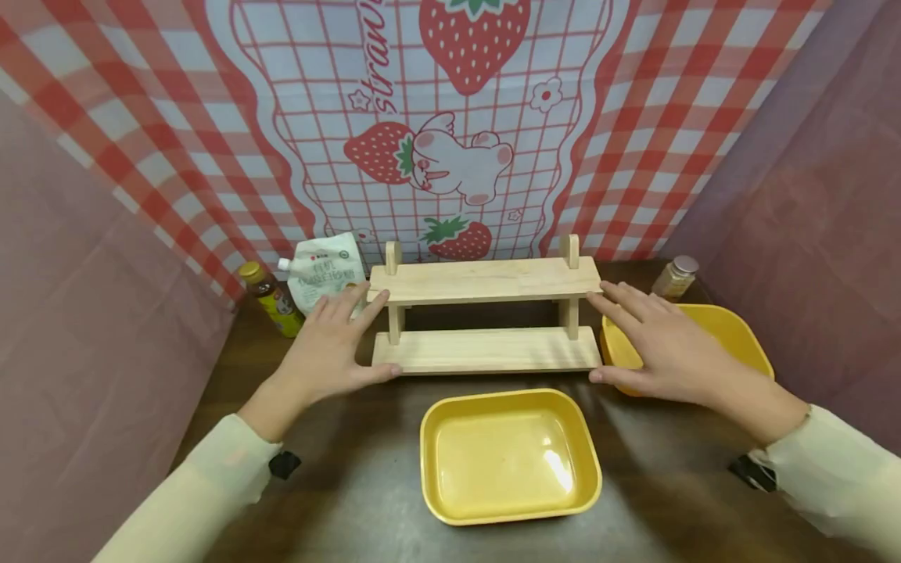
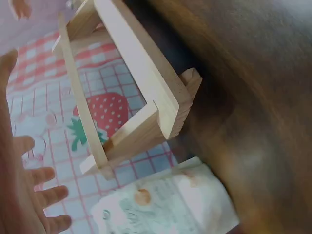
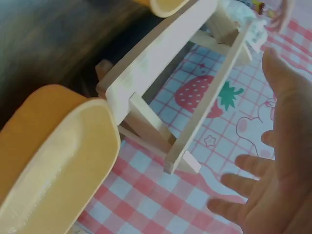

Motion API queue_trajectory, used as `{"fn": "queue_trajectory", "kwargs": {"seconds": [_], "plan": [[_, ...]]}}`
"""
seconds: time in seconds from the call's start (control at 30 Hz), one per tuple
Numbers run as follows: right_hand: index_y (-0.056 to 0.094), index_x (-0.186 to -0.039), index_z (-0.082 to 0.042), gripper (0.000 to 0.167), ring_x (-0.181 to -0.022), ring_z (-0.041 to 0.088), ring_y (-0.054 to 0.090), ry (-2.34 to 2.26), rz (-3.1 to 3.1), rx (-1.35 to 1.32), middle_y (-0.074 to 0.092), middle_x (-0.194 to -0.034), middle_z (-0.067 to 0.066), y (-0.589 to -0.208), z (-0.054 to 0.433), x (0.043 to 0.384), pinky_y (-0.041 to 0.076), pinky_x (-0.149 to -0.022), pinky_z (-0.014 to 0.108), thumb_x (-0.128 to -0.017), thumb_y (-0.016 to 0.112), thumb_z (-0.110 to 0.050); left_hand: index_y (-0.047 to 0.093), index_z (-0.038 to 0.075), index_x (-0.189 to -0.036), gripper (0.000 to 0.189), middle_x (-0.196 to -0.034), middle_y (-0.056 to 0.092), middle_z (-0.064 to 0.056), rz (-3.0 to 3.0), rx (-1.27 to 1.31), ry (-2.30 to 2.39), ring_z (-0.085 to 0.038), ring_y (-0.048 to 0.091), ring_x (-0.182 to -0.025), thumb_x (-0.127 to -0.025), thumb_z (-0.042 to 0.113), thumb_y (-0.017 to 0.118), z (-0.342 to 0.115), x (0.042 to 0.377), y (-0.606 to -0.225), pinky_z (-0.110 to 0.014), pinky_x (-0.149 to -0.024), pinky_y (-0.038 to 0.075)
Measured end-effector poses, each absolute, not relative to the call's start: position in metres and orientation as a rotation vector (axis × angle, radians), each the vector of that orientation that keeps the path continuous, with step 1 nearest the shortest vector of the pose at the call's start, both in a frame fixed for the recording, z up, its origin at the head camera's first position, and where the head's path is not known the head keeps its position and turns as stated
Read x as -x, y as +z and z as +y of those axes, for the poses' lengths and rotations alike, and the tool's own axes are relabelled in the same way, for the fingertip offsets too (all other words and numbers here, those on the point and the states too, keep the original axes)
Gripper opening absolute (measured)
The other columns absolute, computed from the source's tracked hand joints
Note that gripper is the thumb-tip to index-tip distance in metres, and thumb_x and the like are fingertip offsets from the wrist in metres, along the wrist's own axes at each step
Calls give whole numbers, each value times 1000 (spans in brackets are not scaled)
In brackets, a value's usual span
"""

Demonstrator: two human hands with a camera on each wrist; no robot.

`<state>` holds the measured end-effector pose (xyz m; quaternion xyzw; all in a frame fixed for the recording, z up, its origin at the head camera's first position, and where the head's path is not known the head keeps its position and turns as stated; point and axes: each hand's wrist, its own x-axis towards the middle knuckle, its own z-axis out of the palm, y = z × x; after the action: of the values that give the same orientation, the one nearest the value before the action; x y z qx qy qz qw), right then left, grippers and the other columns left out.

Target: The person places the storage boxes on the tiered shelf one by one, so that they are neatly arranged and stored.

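Note:
A two-tier wooden shelf (image 1: 486,349) stands on the dark table against the patterned cloth. My left hand (image 1: 332,344) is held at its left end, fingers spread and straight, thumb near the lower board. At the other end my right hand (image 1: 669,344) mirrors it, fingers spread, overlapping the yellow tub (image 1: 732,332) behind. In the left wrist view the left hand's fingers (image 2: 51,196) stand apart from the wood. The right wrist view likewise shows space between the right fingers (image 3: 241,185) and the shelf (image 3: 161,53). Neither hand holds anything.
In front of the shelf sits a second yellow tub (image 1: 510,461). A white spouted pouch (image 1: 325,270) and a bottle with a yellow cap (image 1: 271,299) stand at the left. A small lidded jar (image 1: 676,277) is behind the right tub. Cloth walls (image 1: 809,188) close in the sides.

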<state>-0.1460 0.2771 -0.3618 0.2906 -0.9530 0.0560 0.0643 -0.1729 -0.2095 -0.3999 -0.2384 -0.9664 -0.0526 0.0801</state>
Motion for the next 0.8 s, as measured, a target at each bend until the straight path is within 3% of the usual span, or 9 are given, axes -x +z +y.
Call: {"fn": "queue_trajectory", "kwargs": {"seconds": [0.17, 0.3, 0.4, 0.57, 0.7, 0.8], "plan": [[54, -148, -11, 74, -114, 33, 68, 436, -2895, -826, 65, -136, 13, -353, 282, 130, 58, -91, 56, -88, 81, -44, 41, 13, -158, 80, -158, 43, -19, -2985, 519, -516, -43, 47, -139, -97, 61, 60, -222, 179, -409, -66, -109, 44], [68, -130, -13, 46, -94, 13, 72, 765, -2921, -764, 76, -110, 1, -364, 285, 118, 63, -76, 36, -89, 82, -27, 49, 7, -151, 63, -147, 56, -21, -3018, 327, -858, -42, 59, -127, -103, 46, 59, -236, 185, -427, -61, -103, 50], [71, -124, -12, 35, -86, 4, 71, 1072, -2947, -705, 77, -101, -2, -381, 287, 108, 61, -69, 26, -91, 80, -20, 55, 1, -145, 54, -134, 64, -23, -2987, 230, -1115, -40, 66, -117, -103, 34, 62, -242, 189, -444, -55, -98, 55], [64, -130, 2, 38, -82, 10, 72, 1612, -2971, -569, 76, -102, 10, -411, 288, 92, 62, -64, 32, -96, 73, -14, 55, -8, -142, 48, -131, 65, -29, -2934, 50, -1523, -40, 67, -115, -103, 20, 62, -241, 194, -469, -48, -88, 62], [55, -135, 12, 45, -83, 17, 74, 1916, -2926, -460, 72, -107, 27, -436, 288, 84, 64, -64, 39, -98, 69, -10, 49, -8, -147, 52, -139, 59, -31, -2922, -83, -1725, -36, 68, -114, -103, 18, 62, -235, 195, -482, -44, -84, 64], [52, -138, 15, 51, -86, 20, 74, 2023, -2917, -372, 70, -110, 32, -451, 288, 80, 65, -66, 41, -98, 70, -12, 48, -8, -148, 56, -142, 56, -31, -2906, -116, -1805, -31, 68, -113, -102, 17, 65, -230, 196, -486, -42, -84, 64]]}}
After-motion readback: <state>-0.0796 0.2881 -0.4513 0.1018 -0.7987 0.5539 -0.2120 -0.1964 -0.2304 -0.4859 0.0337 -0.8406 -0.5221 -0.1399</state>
